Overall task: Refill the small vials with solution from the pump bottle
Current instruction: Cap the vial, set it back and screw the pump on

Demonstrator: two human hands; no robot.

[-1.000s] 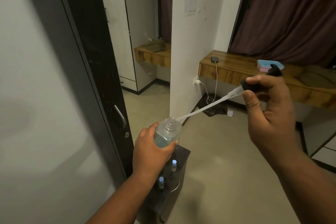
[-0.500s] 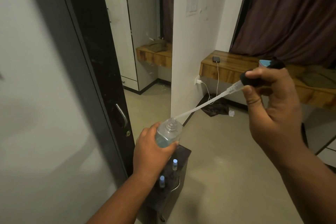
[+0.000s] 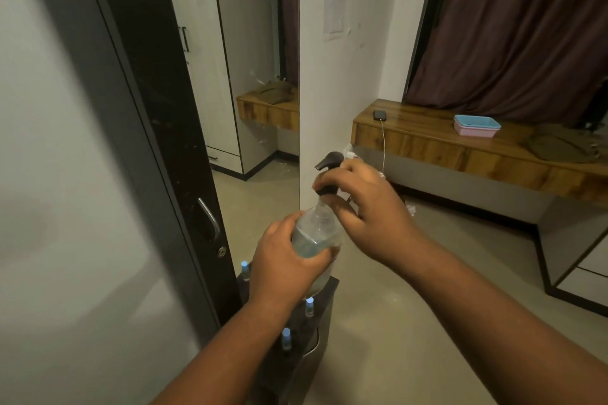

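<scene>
My left hand (image 3: pixel 283 265) grips a clear pump bottle (image 3: pixel 316 233) holding pale blue solution, tilted slightly away from me. My right hand (image 3: pixel 365 204) holds the black pump head (image 3: pixel 329 163) right at the bottle's neck, its tube down inside the bottle. Below, three small vials with light blue caps stand on a dark stand (image 3: pixel 324 316): one (image 3: pixel 244 268) by the door, one (image 3: pixel 309 306) under my left hand, one (image 3: pixel 286 339) nearer to me.
A dark door (image 3: pixel 154 128) with a metal handle (image 3: pixel 210 220) stands close on the left. A wooden shelf (image 3: pixel 460 148) at right carries a charging phone (image 3: pixel 380 114) and a pink-and-blue box (image 3: pixel 476 125). Bare floor lies to the right of the stand.
My right hand has come down and left, pushing the pump's long tube into the bottle until the black head reached the neck. The left hand kept hold of the bottle.
</scene>
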